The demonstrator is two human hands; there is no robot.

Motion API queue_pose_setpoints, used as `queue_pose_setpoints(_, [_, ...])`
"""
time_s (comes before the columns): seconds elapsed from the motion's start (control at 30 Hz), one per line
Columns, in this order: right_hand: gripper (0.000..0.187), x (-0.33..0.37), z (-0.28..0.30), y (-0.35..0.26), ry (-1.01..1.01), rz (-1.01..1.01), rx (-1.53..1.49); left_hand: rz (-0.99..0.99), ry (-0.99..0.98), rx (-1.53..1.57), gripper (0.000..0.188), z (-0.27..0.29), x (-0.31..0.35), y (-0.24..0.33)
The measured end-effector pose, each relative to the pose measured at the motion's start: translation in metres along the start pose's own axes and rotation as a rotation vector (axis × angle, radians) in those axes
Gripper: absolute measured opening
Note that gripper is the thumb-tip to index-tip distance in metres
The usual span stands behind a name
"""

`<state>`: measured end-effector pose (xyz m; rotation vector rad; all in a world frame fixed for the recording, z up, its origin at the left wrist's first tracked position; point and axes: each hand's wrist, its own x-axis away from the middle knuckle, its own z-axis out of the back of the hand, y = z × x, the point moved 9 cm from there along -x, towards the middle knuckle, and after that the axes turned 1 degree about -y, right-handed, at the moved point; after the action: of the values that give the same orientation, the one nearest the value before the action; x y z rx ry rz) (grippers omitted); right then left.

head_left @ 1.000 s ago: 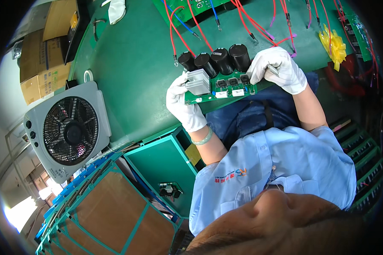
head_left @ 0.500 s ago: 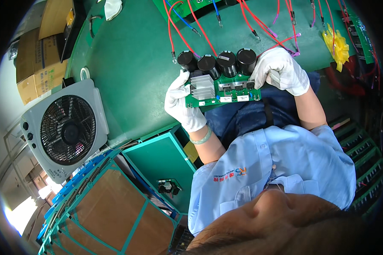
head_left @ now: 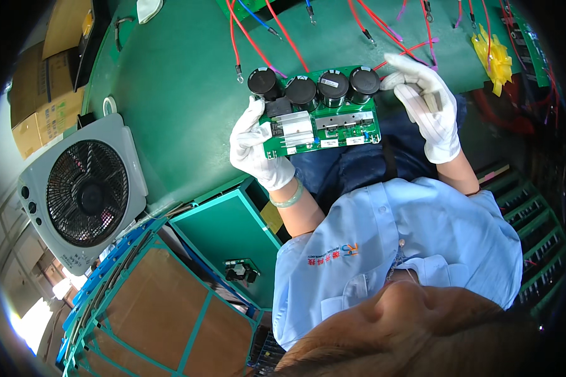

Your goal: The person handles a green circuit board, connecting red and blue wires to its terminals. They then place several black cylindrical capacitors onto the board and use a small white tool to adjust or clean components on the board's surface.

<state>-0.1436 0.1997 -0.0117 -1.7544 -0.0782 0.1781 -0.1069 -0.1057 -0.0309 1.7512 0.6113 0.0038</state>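
Note:
A green circuit board (head_left: 346, 114) is held up over my lap at the bench edge, tilted so its parts face up. Along its far side stands a row of several black cylindrical capacitors (head_left: 333, 88); a finned silver heat sink (head_left: 295, 129) sits toward the left end. My left hand (head_left: 258, 151), in a white glove, grips the board by its left edge, fingers partly hidden beneath. Beside the right-hand capacitor, my white-gloved right hand (head_left: 426, 107) has its fingers stretched out and slightly apart, holding nothing. Whether a fingertip touches the capacitor, I cannot tell.
Red and blue wires (head_left: 283, 34) with ring terminals lie across the green bench (head_left: 188, 81). A yellow bundle (head_left: 493, 60) hangs at the right edge. On the left stand a grey box fan (head_left: 88, 191) and cardboard boxes (head_left: 47, 107). A small board (head_left: 241, 271) lies on a green cabinet.
My right hand has let go of the board's right end and its fingers have opened. The board, still in my left hand, tips slightly, showing more of its face.

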Motion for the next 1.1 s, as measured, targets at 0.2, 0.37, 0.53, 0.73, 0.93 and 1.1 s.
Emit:
queue_pose_setpoints(0.2, [0.039, -0.011, -0.008, -0.007, -0.037, 0.105, 0.176, -0.058, -0.010, -0.017, 0.013, -0.001, 0.004, 0.004])
queue_pose_setpoints(0.37, [0.036, -0.016, -0.028, -0.022, -0.195, 0.225, 0.507, -0.153, -0.057, -0.080, 0.001, -0.007, 0.003, 0.010])
queue_pose_setpoints(0.53, [0.043, -0.015, -0.028, -0.018, -0.210, 0.163, 0.433, -0.206, -0.136, -0.047, 0.004, -0.008, 0.001, 0.012])
queue_pose_setpoints(0.73, [0.053, -0.009, -0.021, 0.000, -0.216, 0.009, 0.176, -0.082, -0.069, -0.143, 0.063, -0.034, -0.016, 0.019])
queue_pose_setpoints(0.93, [0.057, -0.005, -0.017, 0.004, -0.235, -0.041, 0.091, 0.312, -0.219, 0.002, 0.073, -0.026, -0.008, -0.014])
queue_pose_setpoints(1.1, [0.066, -0.004, -0.016, 0.011, -0.242, 0.032, 0.070, 0.412, -0.239, 0.055, 0.072, -0.023, -0.008, -0.020])
